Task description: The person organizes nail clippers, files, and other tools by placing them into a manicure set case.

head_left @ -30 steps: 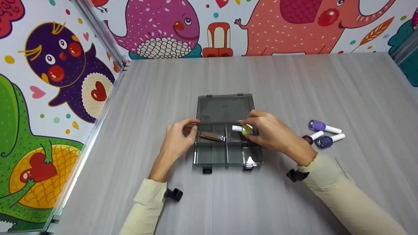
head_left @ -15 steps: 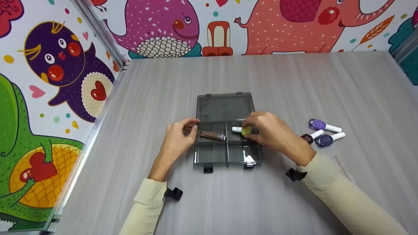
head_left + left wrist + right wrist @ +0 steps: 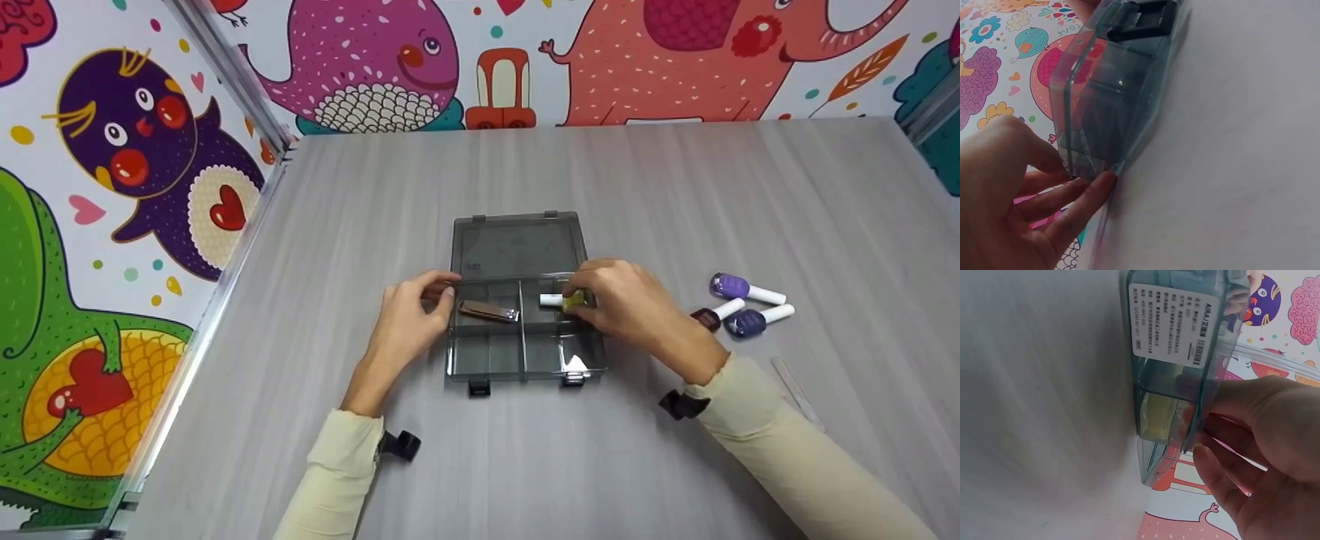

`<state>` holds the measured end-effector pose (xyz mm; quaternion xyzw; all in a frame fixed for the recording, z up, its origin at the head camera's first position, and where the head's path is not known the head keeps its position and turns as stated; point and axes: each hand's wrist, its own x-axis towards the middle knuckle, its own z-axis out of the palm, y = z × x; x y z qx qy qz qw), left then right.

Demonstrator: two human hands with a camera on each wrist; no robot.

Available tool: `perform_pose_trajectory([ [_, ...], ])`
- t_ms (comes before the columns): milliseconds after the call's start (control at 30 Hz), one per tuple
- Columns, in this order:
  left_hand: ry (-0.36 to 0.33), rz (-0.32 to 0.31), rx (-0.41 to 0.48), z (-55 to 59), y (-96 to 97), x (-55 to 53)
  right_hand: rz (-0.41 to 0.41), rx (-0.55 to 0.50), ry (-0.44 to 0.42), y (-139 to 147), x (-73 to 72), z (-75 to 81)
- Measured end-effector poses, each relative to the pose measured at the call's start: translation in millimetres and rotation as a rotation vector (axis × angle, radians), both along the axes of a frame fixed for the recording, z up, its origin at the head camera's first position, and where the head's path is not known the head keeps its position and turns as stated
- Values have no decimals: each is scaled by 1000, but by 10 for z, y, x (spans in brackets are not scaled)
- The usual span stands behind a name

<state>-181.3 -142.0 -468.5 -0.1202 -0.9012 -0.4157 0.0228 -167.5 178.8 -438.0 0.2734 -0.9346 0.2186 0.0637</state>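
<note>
A grey see-through divided plastic box (image 3: 562, 352) lies with its lid (image 3: 517, 244) folded back flat on the table. At its back left corner, my left hand (image 3: 409, 311) holds the wall between thumb and fingers, as the left wrist view also shows. My right hand (image 3: 622, 300) reaches over the right wall and pinches a yellow nail polish bottle (image 3: 573, 301) with a white cap, lying sideways in the back right compartment. Through the wall in the right wrist view, the yellow bottle (image 3: 1158, 415) shows low down. A nail clipper (image 3: 489, 310) lies in the back left compartment.
Right of the box lie a purple nail polish bottle (image 3: 729, 286), a dark red one (image 3: 706, 318) and a navy one (image 3: 745, 323), all white-capped. A thin pale stick (image 3: 796, 390) is beside the right sleeve. Printed wall panels (image 3: 390, 67) border the table.
The right hand and the yellow nail polish bottle have shifted slightly right and lower within the back right compartment. The left hand has stayed at the box corner.
</note>
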Motion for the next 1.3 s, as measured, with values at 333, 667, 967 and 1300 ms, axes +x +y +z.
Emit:
perform_pose_trajectory([
  [333,24,-17,11,-17,-8,-15,2,-32,-2,134,22,155],
  [667,27,-16,10,-19,-4,-12,-84,-27,43,466,106,247],
  [967,21,-6,13,-21,2,-13,-145,-11,38,797,189,303],
  [1300,21,0,12,-33,-7,-30,-166,7,58,1138,287,291],
])
